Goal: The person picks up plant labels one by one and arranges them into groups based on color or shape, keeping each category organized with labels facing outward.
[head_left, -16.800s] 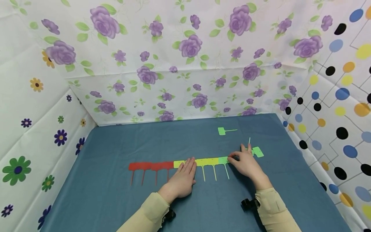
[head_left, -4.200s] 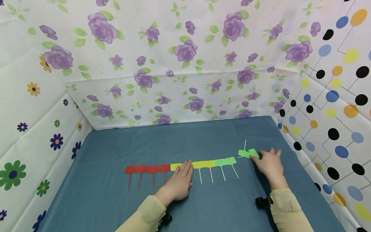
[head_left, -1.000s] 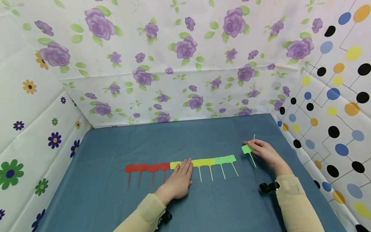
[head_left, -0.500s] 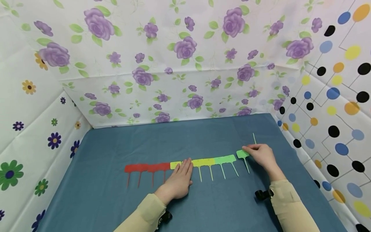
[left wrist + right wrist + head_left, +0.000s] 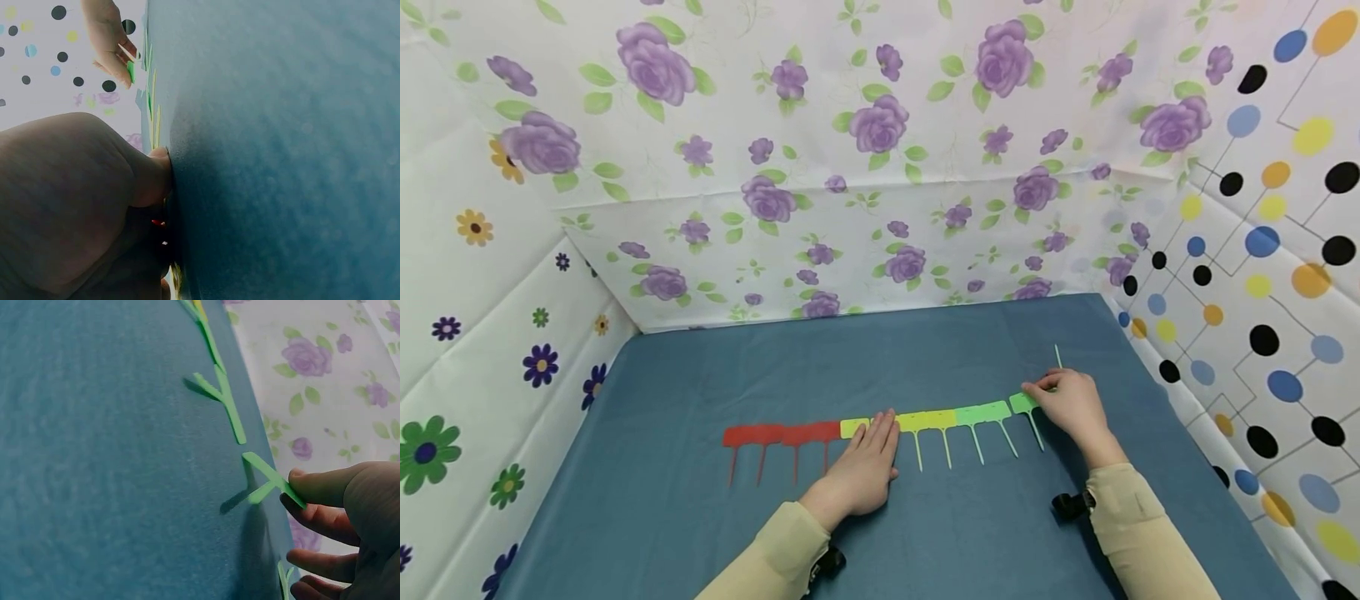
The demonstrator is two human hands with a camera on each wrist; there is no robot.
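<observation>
A row of T-shaped plant labels lies on the cloth, heads side by side and stems toward me: red labels (image 5: 760, 434), yellow labels (image 5: 928, 421), then two green labels (image 5: 983, 412). My left hand (image 5: 856, 473) rests flat across the yellow part with straight fingers, covering some heads and stems. Between thumb and index finger, my right hand (image 5: 1070, 411) pinches another green label (image 5: 262, 472) by its head. In the right wrist view that head is tilted over the cloth, a small gap from the row's end. One more green label (image 5: 282, 581) lies below the right fingers.
Blue cloth (image 5: 700, 533) covers the table. A rose-patterned sheet (image 5: 820, 208) rises behind it, a flower-patterned sheet (image 5: 497, 375) at left and a dotted sheet (image 5: 1262, 333) at right. Dark wrist cameras sit at both cuffs.
Since the oldest frame, a second green label has joined the row. Lately my right hand has picked up another and brought it left and down to the row's end; the left hand has stayed put.
</observation>
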